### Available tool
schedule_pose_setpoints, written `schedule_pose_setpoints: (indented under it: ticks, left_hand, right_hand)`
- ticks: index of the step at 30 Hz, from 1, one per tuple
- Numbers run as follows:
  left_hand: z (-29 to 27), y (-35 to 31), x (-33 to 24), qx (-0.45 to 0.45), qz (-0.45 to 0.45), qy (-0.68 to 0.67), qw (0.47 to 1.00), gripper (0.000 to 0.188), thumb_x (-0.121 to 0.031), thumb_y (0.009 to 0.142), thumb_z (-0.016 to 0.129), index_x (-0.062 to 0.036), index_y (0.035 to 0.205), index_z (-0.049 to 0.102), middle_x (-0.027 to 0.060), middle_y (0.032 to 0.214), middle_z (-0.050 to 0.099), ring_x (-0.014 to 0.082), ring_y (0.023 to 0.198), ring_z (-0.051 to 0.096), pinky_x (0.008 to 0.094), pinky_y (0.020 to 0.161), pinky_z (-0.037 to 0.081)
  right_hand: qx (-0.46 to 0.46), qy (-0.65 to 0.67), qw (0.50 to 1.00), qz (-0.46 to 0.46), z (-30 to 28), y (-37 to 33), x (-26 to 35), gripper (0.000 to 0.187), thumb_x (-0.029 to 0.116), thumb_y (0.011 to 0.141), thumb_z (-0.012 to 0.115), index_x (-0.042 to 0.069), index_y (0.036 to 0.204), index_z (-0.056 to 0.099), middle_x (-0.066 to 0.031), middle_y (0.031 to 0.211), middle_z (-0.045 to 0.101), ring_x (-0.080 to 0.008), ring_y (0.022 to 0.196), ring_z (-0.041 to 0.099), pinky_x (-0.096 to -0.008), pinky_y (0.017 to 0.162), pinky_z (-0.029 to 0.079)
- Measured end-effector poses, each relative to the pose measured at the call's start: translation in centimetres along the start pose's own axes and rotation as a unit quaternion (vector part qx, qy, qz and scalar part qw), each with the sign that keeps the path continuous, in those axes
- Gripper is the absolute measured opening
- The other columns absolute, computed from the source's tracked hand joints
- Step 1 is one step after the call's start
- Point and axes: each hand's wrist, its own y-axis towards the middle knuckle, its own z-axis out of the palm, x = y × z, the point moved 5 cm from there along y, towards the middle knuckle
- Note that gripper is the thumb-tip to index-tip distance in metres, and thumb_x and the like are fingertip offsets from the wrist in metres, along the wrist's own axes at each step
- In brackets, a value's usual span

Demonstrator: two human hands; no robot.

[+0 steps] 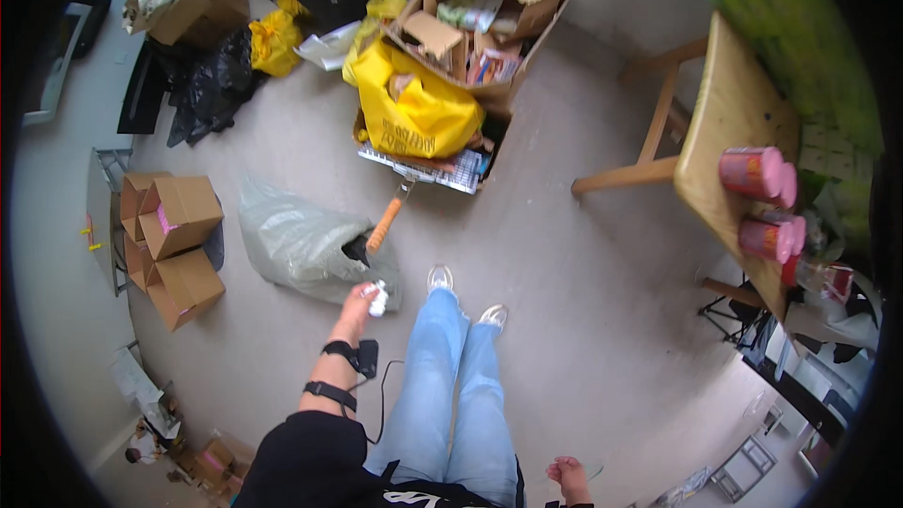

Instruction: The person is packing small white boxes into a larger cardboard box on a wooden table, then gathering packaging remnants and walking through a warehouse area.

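Note:
My left hand (354, 311) is closed on a crumpled white tissue-like wad (377, 300), held over the edge of a big grey-green plastic bag (292, 243) on the floor. The bag's mouth gapes toward the right, showing a dark inside. Just beyond the hand, an orange wooden handle (385, 224) slants down from a wire grill basket (465, 173) that leans on a box. Low in the picture, my right hand (568, 478) hangs beside my leg with loosely bent fingers and nothing visible in it.
Ahead stand cardboard boxes (555, 2) full of waste, with a yellow bag (414, 113) on top. Several open cartons (183, 212) are stacked left, near a black bag (212, 99). On the right, a wooden table (720, 118) holds pink-lidded tubs (752, 172).

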Motion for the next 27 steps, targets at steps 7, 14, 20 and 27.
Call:
schedule_pose_setpoints:
  ticks: [7, 14, 20, 27]
  left_hand:
    - [6.1, -10.6, 0.1, 0.095, -0.066, -0.038, 0.993, 0.029, -0.017, 0.080, 0.065, -0.0067, 0.104, 0.053, 0.0020, 0.089, 0.061, 0.0130, 0.079, 0.058, 0.0261, 0.065, 0.047]
    - [2.9, -17.6, -0.8, 0.143, -0.028, -0.122, 0.982, 0.029, -0.004, 0.076, 0.063, -0.0053, 0.103, 0.053, 0.0056, 0.091, 0.060, 0.0175, 0.083, 0.059, 0.0318, 0.069, 0.049]
    - [-2.1, -24.7, -2.2, 0.056, 0.008, -0.286, 0.956, 0.038, 0.008, 0.077, 0.048, -0.0017, 0.113, 0.039, 0.0166, 0.097, 0.056, 0.0333, 0.086, 0.060, 0.0475, 0.070, 0.054]
    - [-7.9, -29.7, 0.4, -0.011, 0.125, -0.304, 0.944, 0.027, 0.001, 0.079, 0.056, -0.0066, 0.102, 0.044, 0.0131, 0.089, 0.060, 0.0197, 0.069, 0.060, 0.0301, 0.050, 0.050]
  right_hand:
    - [0.010, -0.078, 0.993, -0.087, -1.9, -0.2, 2.7, 0.028, 0.020, 0.084, 0.053, 0.000, 0.103, 0.052, -0.0122, 0.089, 0.058, -0.0203, 0.077, 0.059, -0.0320, 0.066, 0.052]
    - [-0.008, -0.441, 0.810, -0.386, -4.6, 5.4, 7.4, 0.027, 0.026, 0.085, 0.050, 0.001, 0.093, 0.055, -0.0129, 0.084, 0.059, -0.0209, 0.073, 0.060, -0.0332, 0.062, 0.051]
    - [0.066, -0.207, 0.932, -0.289, -3.6, 1.4, 15.7, 0.025, 0.025, 0.083, 0.051, 0.000, 0.085, 0.056, -0.0101, 0.070, 0.058, -0.0192, 0.060, 0.057, -0.0324, 0.054, 0.047]
    - [0.045, -0.230, 0.903, -0.361, -1.1, -4.3, 23.0, 0.018, 0.021, 0.082, 0.054, 0.004, 0.077, 0.056, -0.0050, 0.062, 0.054, -0.0136, 0.050, 0.050, -0.0284, 0.043, 0.040]
